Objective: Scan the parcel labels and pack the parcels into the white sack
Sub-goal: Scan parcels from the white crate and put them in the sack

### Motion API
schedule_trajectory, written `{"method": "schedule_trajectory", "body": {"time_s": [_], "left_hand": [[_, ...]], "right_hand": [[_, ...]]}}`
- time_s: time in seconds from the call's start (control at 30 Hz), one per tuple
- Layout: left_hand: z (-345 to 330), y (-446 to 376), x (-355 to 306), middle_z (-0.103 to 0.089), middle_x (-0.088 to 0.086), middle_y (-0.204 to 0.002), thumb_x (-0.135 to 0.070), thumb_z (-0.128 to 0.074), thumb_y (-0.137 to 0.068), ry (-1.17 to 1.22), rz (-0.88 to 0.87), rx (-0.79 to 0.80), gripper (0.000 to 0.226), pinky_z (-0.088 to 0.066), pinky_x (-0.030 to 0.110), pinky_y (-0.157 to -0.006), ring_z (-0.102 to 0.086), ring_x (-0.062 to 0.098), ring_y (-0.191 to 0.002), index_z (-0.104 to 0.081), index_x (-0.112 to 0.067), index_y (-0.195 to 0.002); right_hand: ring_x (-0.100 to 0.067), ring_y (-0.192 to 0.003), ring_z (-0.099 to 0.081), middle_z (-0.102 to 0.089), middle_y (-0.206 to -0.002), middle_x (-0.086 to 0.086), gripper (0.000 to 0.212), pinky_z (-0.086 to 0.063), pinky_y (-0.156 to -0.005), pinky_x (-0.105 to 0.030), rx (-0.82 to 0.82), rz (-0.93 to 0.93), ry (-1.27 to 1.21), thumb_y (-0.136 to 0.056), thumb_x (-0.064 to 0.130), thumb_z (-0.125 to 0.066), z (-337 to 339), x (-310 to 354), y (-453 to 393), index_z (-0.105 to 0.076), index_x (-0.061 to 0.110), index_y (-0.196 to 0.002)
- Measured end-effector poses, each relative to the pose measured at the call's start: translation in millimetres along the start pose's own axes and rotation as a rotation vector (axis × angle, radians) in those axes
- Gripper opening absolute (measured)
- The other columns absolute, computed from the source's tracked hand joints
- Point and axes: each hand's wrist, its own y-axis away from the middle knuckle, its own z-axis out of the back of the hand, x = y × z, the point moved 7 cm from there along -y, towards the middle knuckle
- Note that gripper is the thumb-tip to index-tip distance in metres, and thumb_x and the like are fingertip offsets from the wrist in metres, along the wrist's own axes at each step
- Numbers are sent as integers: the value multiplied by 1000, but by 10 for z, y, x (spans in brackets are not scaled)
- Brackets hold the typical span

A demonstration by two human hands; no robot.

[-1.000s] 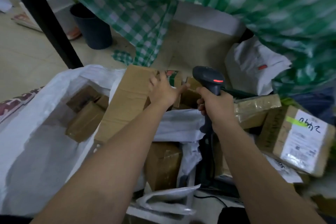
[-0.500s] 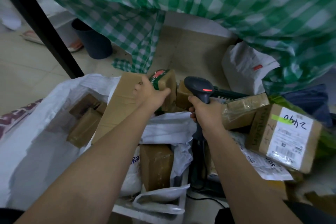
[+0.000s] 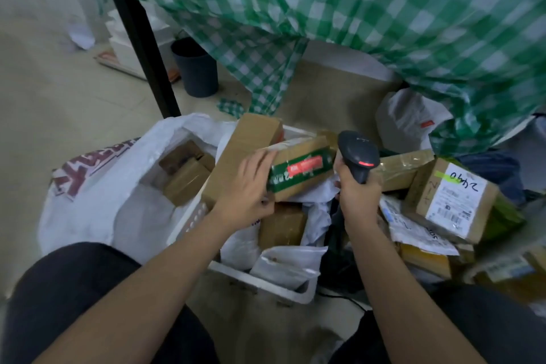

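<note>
The small parcel [image 3: 298, 170] with the green and red tape has been lifted out from behind the long brown box [image 3: 242, 156] and turned onto its side, gripped at its left end by the left hand [image 3: 251, 189]. The scanner [image 3: 359, 156], held in the right hand [image 3: 359, 195], has been brought just right of it.
</note>
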Motion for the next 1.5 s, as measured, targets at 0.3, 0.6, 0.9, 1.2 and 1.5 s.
{"method": "schedule_trajectory", "body": {"time_s": [0.3,0.6,0.9,1.2,1.5], "left_hand": [[-169,435,-216,-54,9,-134,-22,-51,-91,405,-35,13,46,-39,36,-106,-49,21,-123,-51,-6,-134],[-260,163,81,-49,1,-117,-14,-55,-96,687,319,-32,25,-47,27,-96,-55,20,-113,-58,-18,-120],[-104,-562,475,-38,2,-148,-38,-71,-83,567,472,160,87,-47,28,-96,-43,21,-131,-20,-23,-151],[-136,-609,496,-58,-16,-86,-22,-78,-78,675,452,141,53,-41,4,-50,-54,-8,-72,-37,-19,-112],[-130,-21,939,-55,0,-119,-34,-78,-78,941,839,-250,67,-52,32,-88,-60,14,-102,-31,-16,-122]], "right_hand": [[-27,-92,-67,-70,-87,0,22,-53,-91,-50,24,-205,20,-77,46,-76,-88,-504,504,-63,29,-81],[-14,-81,-59,-61,-79,6,29,-43,-73,-27,35,-49,155,-79,28,-79,-289,-288,360,-63,12,-99],[-2,-69,-57,-63,-72,7,21,-40,-60,-17,38,22,189,-80,25,-78,-266,-343,285,-66,11,-89],[-14,-77,-62,-67,-79,2,13,-43,-73,-27,-27,-22,87,-85,26,-71,-139,-378,239,-61,25,-78],[-19,-99,-65,-68,-91,11,12,-51,-93,-44,60,-95,-60,-87,27,-70,-481,-394,340,-60,35,-88]]}}
